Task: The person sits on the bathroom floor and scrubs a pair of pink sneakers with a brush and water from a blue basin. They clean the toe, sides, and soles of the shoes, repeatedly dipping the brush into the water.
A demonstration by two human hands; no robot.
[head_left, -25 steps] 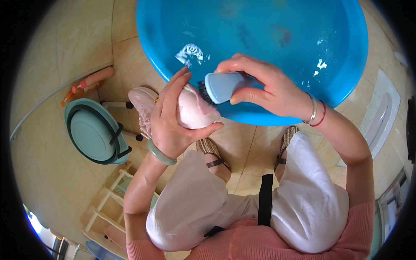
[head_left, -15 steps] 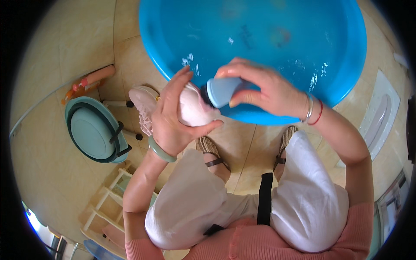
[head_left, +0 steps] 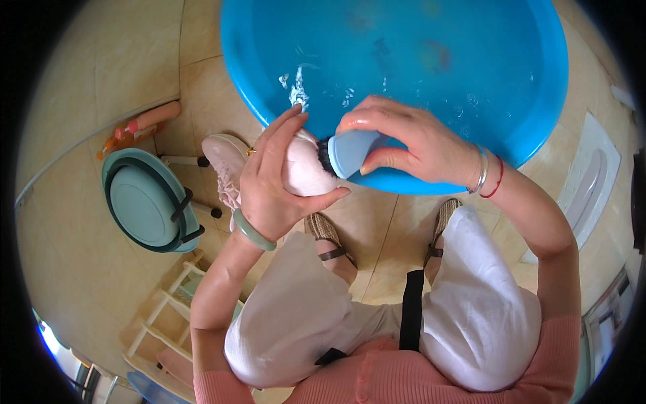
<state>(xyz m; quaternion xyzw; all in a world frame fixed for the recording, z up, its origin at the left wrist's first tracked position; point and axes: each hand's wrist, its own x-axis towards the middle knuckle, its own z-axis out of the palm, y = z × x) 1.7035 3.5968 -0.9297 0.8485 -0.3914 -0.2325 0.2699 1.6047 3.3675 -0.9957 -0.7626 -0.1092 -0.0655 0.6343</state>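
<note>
Floor [head_left: 377,249], tiled in beige, with a blue tub [head_left: 245,87] of water filling the upper centre of the frame. A dark mark beneath the water, upper centre, is too blurred to tell whether it is writing. White trousers [head_left: 289,316] occupy the lower centre. At right lies a white grooved fixture [head_left: 592,178]; at lower left, a pale rack [head_left: 153,330]; at left, a green basin [head_left: 141,209]. Left of centre, a pink shoe [head_left: 222,153] rests on the floor, its near part masked by the left hand [head_left: 266,202]. That hand's grip is spread wide around a second shoe [head_left: 306,168], which is held up beside the tub's lower left rim and partly covered by the fingers. The right hand [head_left: 437,148] has its grip closed about a blue brush [head_left: 353,151], bristles touching the held shoe. Orange bottles [head_left: 138,129] lie upper left. Smallest: a green bangle [head_left: 254,232], left wrist.
</note>
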